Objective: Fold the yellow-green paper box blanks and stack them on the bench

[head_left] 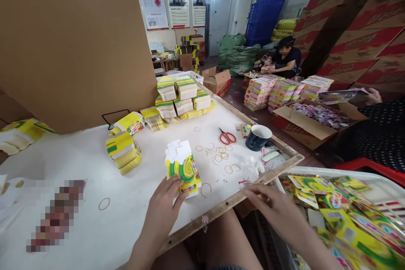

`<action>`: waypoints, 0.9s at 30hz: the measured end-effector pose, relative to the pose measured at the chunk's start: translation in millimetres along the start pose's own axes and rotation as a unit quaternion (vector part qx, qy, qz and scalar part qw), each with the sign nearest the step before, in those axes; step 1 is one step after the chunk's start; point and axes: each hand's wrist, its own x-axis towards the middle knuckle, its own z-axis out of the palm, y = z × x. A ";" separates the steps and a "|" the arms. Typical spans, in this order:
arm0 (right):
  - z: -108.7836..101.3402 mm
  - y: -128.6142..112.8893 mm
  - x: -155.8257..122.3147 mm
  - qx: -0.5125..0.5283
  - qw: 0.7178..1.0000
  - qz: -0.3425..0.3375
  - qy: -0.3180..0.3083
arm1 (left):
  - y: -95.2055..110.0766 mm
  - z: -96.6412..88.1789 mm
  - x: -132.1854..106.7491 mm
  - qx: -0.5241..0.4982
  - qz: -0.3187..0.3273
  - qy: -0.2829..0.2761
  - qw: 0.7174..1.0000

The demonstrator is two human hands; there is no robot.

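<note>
On the white tabletop, small yellow-and-green candy cartons [184, 168] lie side by side with their white end flaps raised. My left hand [167, 198] is closed over their near end, fingers on top and thumb at the near side. My right hand [278, 206], slightly blurred, hovers over the table's wooden edge beside the bin, fingers loosely bent and apart, with nothing visible in it. A white bin [376, 181] at the right holds many yellow cartons [351, 228]. Rubber bands [221, 154] lie scattered right of the cartons under my left hand.
Red-handled scissors [227, 136] and a dark mug [258, 137] stand toward the right edge. Banded carton stacks [177, 93] sit at the back, another bundle [124, 152] at left. A tall cardboard sheet [79, 50] rises behind. Co-workers [286, 59] sit beyond.
</note>
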 end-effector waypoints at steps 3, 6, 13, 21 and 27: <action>68.9 -21.6 21.3 0.194 0.981 0.015 -0.024 | 1.2 -1.0 -2.0 -0.004 0.007 -0.005 1.000; 117.9 -32.3 40.6 0.295 0.955 0.036 -0.020 | -0.3 -0.5 -6.6 -0.022 0.016 -0.010 1.000; 119.8 -40.0 36.9 0.384 0.923 0.023 -0.004 | 7.4 -5.8 -14.8 -0.195 -0.096 0.087 0.972; 118.7 -51.7 4.5 0.587 0.796 0.098 -0.112 | 36.8 -9.0 -12.4 -0.686 -0.212 0.003 0.696; 117.5 -59.0 2.4 0.597 0.783 0.106 -0.138 | 38.7 -13.2 -19.9 -0.723 -0.218 -0.001 0.656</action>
